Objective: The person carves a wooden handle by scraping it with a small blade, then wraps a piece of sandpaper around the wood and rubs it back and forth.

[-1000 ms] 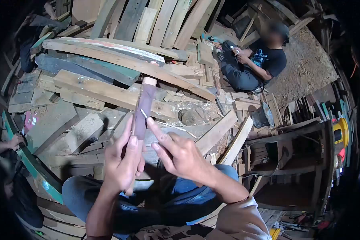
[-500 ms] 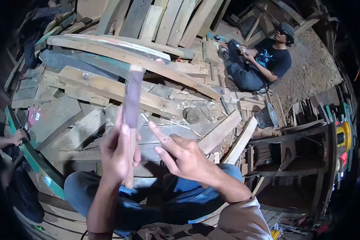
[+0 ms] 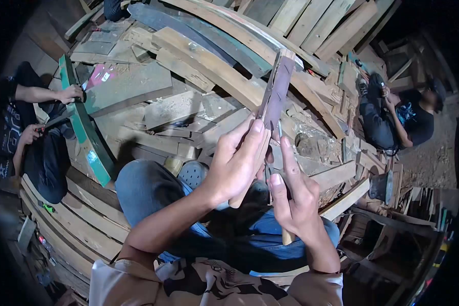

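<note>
My left hand (image 3: 232, 166) is closed around the bare lower part of a wooden stick whose upper part is wrapped in purple-brown sandpaper (image 3: 280, 89). The stick stands upright, leaning a little to the right. Just to its right, my right hand (image 3: 298, 201) grips a narrow chisel, its index finger stretched up along the thin metal blade (image 3: 280, 129). The blade's tip is right at the lower right edge of the sandpaper. Below my palm the chisel's pale wooden handle (image 3: 288, 237) shows, with the rest hidden by my fingers.
Wooden planks and beams (image 3: 209, 64) lie piled ahead. At left, a person (image 3: 28, 127) holds a green-painted beam (image 3: 84, 127). Another person (image 3: 405, 115) sits at the far right. A dark wooden shelf (image 3: 377, 250) stands at lower right, and a grey perforated shoe (image 3: 193, 173) shows by my knee.
My view has turned left, so the scene sits farther right. My right hand has gone from lying across, finger pointing left, to upright beside the stick. Both hands keep their hold.
</note>
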`<state>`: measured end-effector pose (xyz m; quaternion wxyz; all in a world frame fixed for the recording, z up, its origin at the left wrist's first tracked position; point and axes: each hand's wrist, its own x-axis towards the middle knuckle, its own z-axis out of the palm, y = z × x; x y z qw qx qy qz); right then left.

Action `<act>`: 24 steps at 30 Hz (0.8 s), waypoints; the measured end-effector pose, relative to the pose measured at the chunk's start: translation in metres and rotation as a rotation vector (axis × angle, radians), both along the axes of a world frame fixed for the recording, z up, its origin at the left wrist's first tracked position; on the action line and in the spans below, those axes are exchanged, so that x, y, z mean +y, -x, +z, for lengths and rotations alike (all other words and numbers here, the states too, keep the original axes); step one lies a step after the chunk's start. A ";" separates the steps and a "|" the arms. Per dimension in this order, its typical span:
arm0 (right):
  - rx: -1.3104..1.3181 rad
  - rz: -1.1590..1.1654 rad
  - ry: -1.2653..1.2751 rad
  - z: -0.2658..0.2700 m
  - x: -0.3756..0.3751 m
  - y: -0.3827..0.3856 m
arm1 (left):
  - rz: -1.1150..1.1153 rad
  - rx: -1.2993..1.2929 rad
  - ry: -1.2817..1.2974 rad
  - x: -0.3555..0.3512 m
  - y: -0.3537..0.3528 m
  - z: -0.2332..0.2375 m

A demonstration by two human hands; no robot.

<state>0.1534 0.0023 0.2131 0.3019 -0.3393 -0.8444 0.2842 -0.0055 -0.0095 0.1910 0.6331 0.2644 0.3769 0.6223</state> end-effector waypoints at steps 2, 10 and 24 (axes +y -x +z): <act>-0.022 0.002 -0.011 -0.005 -0.001 -0.001 | -0.013 0.051 0.019 -0.003 -0.001 -0.002; -0.092 -0.026 -0.022 -0.008 -0.005 0.004 | 0.095 0.133 -0.114 -0.001 -0.010 -0.011; -0.068 0.004 0.126 -0.011 -0.016 0.007 | 0.099 0.071 -0.123 0.001 -0.022 -0.022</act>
